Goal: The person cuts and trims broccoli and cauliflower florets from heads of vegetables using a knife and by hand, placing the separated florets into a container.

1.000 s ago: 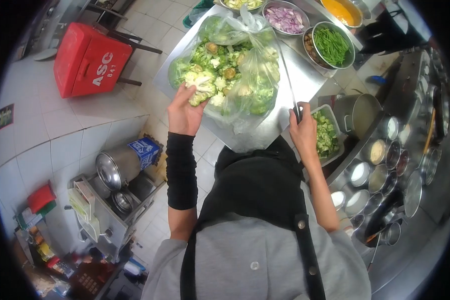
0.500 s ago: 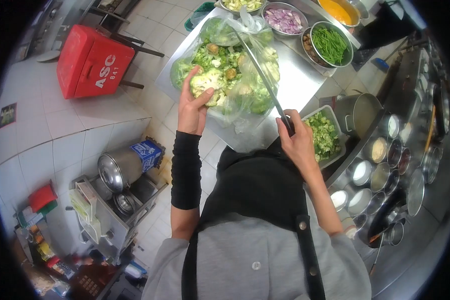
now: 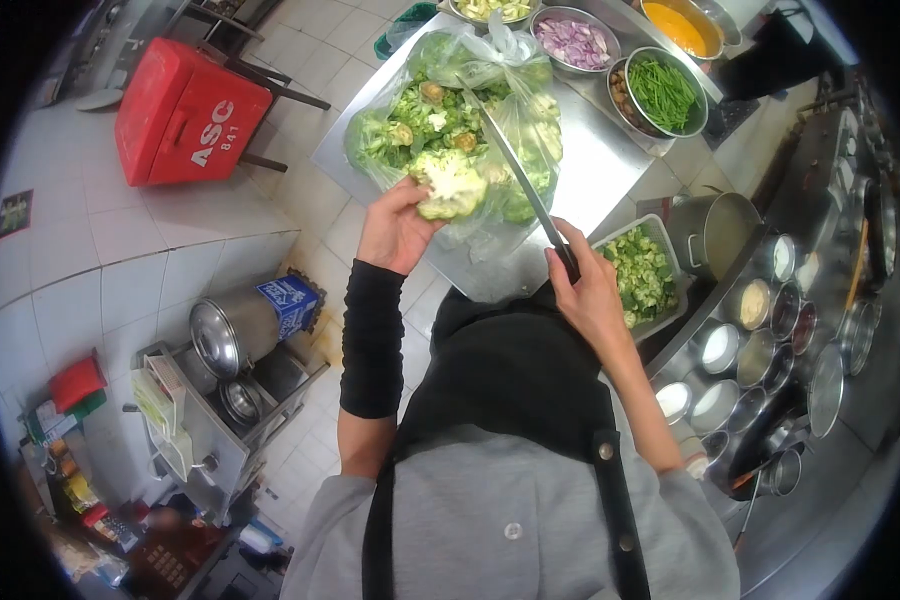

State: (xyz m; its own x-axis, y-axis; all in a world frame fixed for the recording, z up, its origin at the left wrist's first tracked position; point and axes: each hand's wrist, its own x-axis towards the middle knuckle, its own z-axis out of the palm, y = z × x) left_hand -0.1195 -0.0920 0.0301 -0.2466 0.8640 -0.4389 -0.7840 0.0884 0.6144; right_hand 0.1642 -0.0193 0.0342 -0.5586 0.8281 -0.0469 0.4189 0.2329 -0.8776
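Note:
A pale cauliflower piece (image 3: 452, 188) is gripped by my left hand (image 3: 394, 226), with its white cut side facing up. My right hand (image 3: 587, 285) is wrapped round the dark handle of a long knife (image 3: 521, 172), whose blade slants up and left across the bag. Beneath both lies a clear plastic bag (image 3: 532, 75) on the metal table (image 3: 598, 160). Broccoli and cauliflower pieces (image 3: 425, 120), cut stems among them, show inside its opening. The blade lies just right of the cauliflower, apart from it.
Bowls of chopped purple onion (image 3: 571, 42), green beans (image 3: 662, 92) and orange liquid (image 3: 682, 28) stand at the back right. A basket of cut green vegetables (image 3: 638, 270) sits right of my right hand. Farther right is a counter with several seasoning bowls (image 3: 722, 346); a red box (image 3: 185, 120) stands left.
My left hand has moved right and slightly down, and the cauliflower piece has turned to show its cut side. The knife has shifted slightly down, still in my right hand.

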